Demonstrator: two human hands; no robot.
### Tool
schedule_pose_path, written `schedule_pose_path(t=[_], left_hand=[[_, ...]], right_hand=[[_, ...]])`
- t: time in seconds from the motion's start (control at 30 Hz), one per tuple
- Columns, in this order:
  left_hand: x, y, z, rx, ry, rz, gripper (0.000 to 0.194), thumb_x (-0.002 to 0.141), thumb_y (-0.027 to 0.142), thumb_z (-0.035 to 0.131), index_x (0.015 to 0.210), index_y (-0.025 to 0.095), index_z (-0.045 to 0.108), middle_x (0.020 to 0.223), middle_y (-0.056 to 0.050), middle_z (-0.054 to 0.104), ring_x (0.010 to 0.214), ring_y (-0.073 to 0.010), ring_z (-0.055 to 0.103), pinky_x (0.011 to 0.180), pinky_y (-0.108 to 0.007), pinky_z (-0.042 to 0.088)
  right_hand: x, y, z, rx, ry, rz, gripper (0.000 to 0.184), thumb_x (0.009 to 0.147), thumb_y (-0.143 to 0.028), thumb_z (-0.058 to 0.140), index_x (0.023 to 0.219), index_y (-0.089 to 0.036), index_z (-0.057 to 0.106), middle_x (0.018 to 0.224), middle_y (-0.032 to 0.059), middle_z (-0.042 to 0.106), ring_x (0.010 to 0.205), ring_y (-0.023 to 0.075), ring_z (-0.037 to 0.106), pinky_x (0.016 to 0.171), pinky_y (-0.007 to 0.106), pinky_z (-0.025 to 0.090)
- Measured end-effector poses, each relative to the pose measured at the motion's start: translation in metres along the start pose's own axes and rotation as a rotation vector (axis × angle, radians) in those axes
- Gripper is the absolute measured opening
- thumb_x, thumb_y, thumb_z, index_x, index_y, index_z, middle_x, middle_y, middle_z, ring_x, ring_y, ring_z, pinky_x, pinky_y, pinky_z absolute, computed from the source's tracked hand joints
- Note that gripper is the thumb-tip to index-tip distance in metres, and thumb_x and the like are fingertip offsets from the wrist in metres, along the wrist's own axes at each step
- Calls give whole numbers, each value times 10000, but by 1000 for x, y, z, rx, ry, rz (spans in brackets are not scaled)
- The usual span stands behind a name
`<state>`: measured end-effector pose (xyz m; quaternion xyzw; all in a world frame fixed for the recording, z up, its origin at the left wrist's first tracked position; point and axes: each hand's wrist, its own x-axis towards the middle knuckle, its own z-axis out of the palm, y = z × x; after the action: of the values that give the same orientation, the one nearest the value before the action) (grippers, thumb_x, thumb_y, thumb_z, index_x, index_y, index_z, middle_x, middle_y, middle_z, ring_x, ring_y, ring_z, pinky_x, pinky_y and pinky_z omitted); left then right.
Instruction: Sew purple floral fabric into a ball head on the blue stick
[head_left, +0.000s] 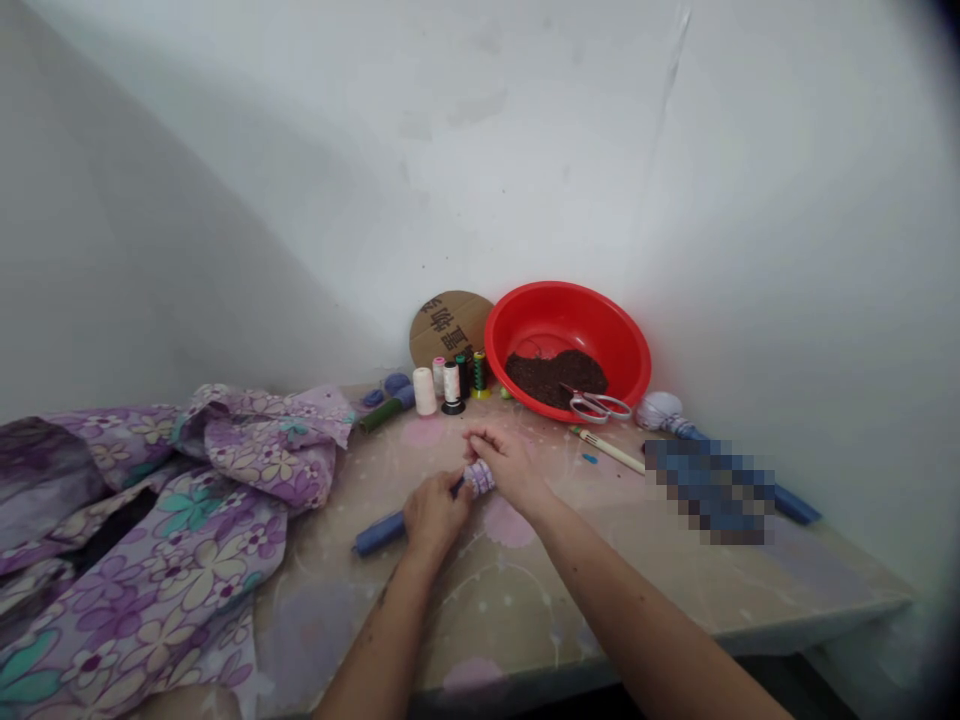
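Observation:
My left hand (435, 515) is closed round a blue-wrapped stick (379, 535), which lies slantwise just above the table. At the stick's upper end sits a small bundle of purple and white patterned cloth (480, 477), between my two hands. My right hand (506, 465) curves over the far side of this bundle, thumb and fingertips pinched together above it. Whatever those fingertips hold is too small to make out. Beyond my hands stand several thread spools (450, 385), white, dark green and green-yellow among them.
A red basin (634, 345) holds dark brown grains (555, 378), with scissors (596, 405) at its rim. Cardboard (442, 325) leans on the wall. Floral cloth (202, 540) is heaped at left. To the right lie a pale stick (615, 450) and a white-headed blue stick (791, 503).

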<state>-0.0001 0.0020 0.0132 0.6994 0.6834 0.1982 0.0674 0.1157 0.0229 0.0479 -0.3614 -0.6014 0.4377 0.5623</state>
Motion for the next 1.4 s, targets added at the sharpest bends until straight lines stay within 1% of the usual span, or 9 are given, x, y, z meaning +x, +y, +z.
schedule_pose_path(t=[0.07, 0.13, 0.2, 0.37, 0.53, 0.67, 1.1, 1.4], left_hand=[[1, -1, 0, -10, -5, -9, 353, 773, 430, 390, 1058, 327, 571, 1008, -20, 629, 910, -211, 557, 685, -282, 381], [1, -1, 1, -18, -16, -24, 355, 770, 432, 399, 1061, 324, 570, 1022, -21, 624, 922, -207, 553, 694, -276, 380], [2, -1, 0, -26, -25, -24, 360, 771, 436, 397, 1062, 318, 572, 1034, -21, 621, 932, -206, 551, 705, -274, 381], [3, -1, -1, -40, -25, -5, 371, 774, 438, 382, 1063, 307, 575, 1054, -14, 616, 941, -213, 552, 724, -288, 392], [3, -1, -2, -47, -31, -15, 377, 775, 418, 383, 1071, 286, 575, 1085, -5, 602, 979, -215, 536, 764, -295, 394], [2, -1, -3, -54, -25, -9, 379, 776, 419, 385, 1073, 281, 576, 1085, -7, 602, 977, -210, 538, 771, -289, 394], [1, 2, -7, -55, -44, -20, 377, 779, 420, 382, 1071, 285, 578, 1072, -22, 608, 962, -231, 547, 764, -322, 403], [2, -1, -4, -67, -46, -10, 387, 785, 429, 379, 1087, 274, 566, 1084, -32, 600, 978, -218, 536, 775, -306, 392]], right_hand=[[-5, 7, -5, -96, 96, -27, 181, 718, -258, 456, 813, -169, 581, 627, -8, 521, 578, 111, 482, 560, 232, 387], [-13, 15, -10, -261, 176, -79, 186, 723, -264, 475, 800, -176, 620, 687, 22, 562, 631, 131, 502, 593, 247, 397], [-22, 25, -12, -426, 215, -117, 195, 737, -258, 480, 792, -182, 651, 744, 47, 591, 701, 151, 521, 646, 262, 403], [-43, 46, -10, -669, 190, -97, 236, 776, -242, 447, 853, -203, 666, 814, 58, 634, 768, 166, 547, 722, 277, 404], [-53, 48, -7, -851, 146, -22, 246, 781, -234, 434, 833, -223, 674, 795, 53, 647, 745, 170, 560, 686, 266, 398], [-57, 44, -7, -916, 124, 41, 255, 774, -230, 435, 861, -231, 674, 814, 59, 656, 745, 178, 570, 667, 266, 393], [-61, 43, -7, -980, 99, 49, 279, 778, -213, 419, 908, -254, 663, 813, 60, 643, 740, 183, 567, 614, 252, 373], [-61, 44, -7, -1006, 95, 46, 282, 788, -217, 408, 898, -253, 664, 789, 54, 638, 718, 172, 567, 601, 240, 362]])
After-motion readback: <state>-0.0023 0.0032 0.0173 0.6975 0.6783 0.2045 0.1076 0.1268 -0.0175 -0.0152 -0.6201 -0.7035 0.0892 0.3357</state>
